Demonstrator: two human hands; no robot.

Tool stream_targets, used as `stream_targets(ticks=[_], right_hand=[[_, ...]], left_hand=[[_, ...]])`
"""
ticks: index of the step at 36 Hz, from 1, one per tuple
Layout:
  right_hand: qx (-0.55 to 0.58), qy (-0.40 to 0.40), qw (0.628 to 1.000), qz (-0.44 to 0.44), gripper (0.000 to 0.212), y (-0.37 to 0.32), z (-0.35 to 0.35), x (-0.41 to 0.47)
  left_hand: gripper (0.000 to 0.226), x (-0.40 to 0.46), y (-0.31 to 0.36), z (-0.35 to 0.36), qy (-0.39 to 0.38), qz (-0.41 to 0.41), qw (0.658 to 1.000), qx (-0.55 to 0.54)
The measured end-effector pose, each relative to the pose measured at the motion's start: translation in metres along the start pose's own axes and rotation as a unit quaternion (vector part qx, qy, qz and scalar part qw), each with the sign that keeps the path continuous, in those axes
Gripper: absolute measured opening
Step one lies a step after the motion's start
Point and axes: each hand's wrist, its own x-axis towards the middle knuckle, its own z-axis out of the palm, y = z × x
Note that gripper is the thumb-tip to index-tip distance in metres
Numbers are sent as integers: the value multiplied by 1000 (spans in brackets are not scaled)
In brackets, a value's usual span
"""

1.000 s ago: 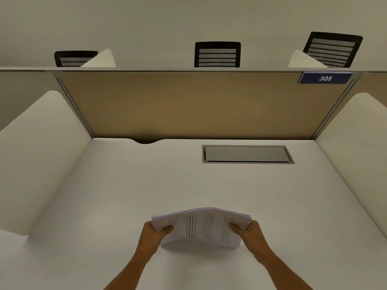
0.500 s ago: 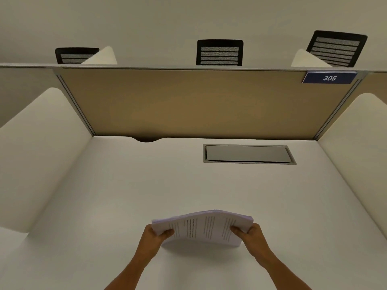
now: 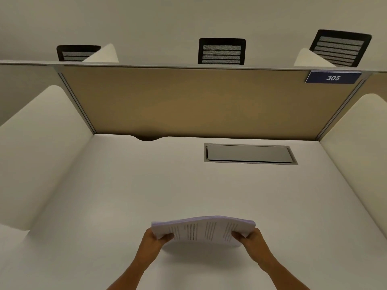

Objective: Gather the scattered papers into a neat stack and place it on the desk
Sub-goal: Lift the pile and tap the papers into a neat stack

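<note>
A stack of printed white papers (image 3: 202,230) is held just above the white desk (image 3: 146,185), near its front edge, bowed upward in the middle with a shadow beneath it. My left hand (image 3: 155,240) grips the stack's left edge, thumb on top. My right hand (image 3: 250,240) grips the right edge the same way. The sheets lie roughly aligned, their edges slightly fanned at the right corner.
A grey flip-lid cable box (image 3: 250,153) is set into the desk at the back right. A tan partition (image 3: 199,101) with a blue "305" sign (image 3: 333,77) closes the back; white side dividers (image 3: 39,147) flank the desk. Three black chairs stand beyond.
The stack has sunk a little toward the desk and flattened slightly, both hands keeping their grip on its edges.
</note>
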Motion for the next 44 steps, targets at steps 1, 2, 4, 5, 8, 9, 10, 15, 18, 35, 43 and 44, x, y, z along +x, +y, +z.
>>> stream_targets(ticks=[1, 2, 4, 5, 8, 9, 10, 15, 18, 35, 43, 44], right_hand=[[-7, -4, 1000, 2, 26, 1, 0, 0], [-13, -7, 1000, 3, 25, 3, 0, 1], [-24, -9, 1000, 4, 21, 4, -1, 4], [-30, -8, 1000, 3, 17, 4, -1, 6], [-42, -8, 999, -3, 7, 1, -2, 13], [-45, -14, 999, -5, 7, -1, -3, 16], [-51, -23, 998, -5, 7, -3, -5, 18], [-83, -93, 992, 1, 11, -23, -17, 31], [-80, -133, 988, 1, 16, -42, -24, 35], [-269, -304, 913, -36, 19, -158, -13, 57], [-298, -327, 895, -63, 31, -192, 11, 66], [-287, -328, 898, -63, 31, -196, 12, 67]], left_hand=[[32, 0, -1, 0, 0, -1, 1000, 4], [32, 1, -2, 0, 1, -3, 1000, 9], [31, 2, -1, 1, 1, -9, 1000, 19], [30, 2, 1, 1, 2, -14, 1000, 22], [22, 2, 4, 2, 10, -31, 999, 19], [20, 2, 5, 1, 10, -36, 999, 14], [18, 2, 5, -1, 5, -40, 999, 7], [30, -1, 6, -9, -42, -49, 998, -23], [33, -1, 3, -14, -44, -72, 995, -45], [77, 27, 110, -43, -258, -9, 951, 170], [45, 19, 107, -41, -275, -20, 954, 114], [43, 19, 103, -42, -263, -22, 960, 94]])
